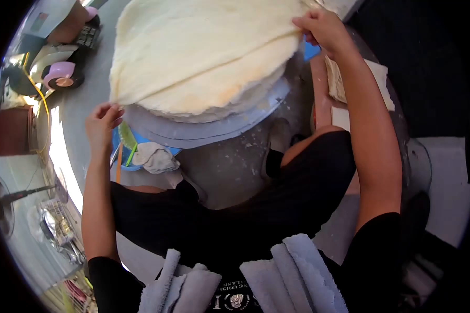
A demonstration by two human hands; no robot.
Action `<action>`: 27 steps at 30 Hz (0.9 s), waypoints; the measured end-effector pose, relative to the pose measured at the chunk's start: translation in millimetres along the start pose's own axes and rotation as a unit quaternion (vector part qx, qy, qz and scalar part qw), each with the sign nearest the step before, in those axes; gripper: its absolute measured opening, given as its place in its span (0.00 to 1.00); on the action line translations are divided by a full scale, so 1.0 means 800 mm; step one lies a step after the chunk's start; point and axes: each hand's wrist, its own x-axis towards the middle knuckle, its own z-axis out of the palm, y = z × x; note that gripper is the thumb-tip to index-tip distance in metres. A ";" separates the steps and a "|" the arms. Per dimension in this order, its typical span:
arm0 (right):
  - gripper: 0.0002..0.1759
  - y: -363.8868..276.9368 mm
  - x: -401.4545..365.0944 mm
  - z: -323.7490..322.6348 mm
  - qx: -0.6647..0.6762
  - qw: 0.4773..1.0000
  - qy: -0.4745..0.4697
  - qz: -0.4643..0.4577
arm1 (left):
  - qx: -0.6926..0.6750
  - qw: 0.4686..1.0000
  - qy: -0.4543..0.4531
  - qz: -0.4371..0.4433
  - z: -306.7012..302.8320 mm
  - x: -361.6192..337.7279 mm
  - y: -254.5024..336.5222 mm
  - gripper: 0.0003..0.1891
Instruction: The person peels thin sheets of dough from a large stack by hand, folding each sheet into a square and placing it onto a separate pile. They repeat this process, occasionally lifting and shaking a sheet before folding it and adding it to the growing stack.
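Observation:
A large, thin, pale sheet (203,47) lies over a thick stack of similar round sheets (230,107), which rests on a round grey board (193,135). My left hand (105,117) pinches the near left edge of the top sheet between thumb and fingers. At the upper right, my right hand (318,30) has its fingers closed on the sheet's right edge. A straight fold or edge runs slantwise between the two hands. The far side of the sheet is cut off by the top of the view.
Below the board's left side, a blue basin (133,167) holds a crumpled white cloth (154,157) and green and orange tools. Folded pale pieces (373,83) lie beyond my right forearm. A fan (0,201) and a wire basket (60,221) are at the left.

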 end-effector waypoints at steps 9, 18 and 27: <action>0.12 -0.023 0.010 -0.017 0.004 0.999 -0.034 -0.003 | 0.010 1.000 0.014 -0.026 -0.037 0.028 -0.022 0.12; 0.12 -0.016 -0.017 -0.035 0.096 0.994 0.020 0.048 | -0.128 0.991 0.015 0.023 -0.087 0.041 -0.036 0.09; 0.13 -0.006 -0.023 -0.020 0.140 0.982 -0.010 0.130 | 0.256 0.920 0.101 0.280 0.020 -0.023 0.053 0.22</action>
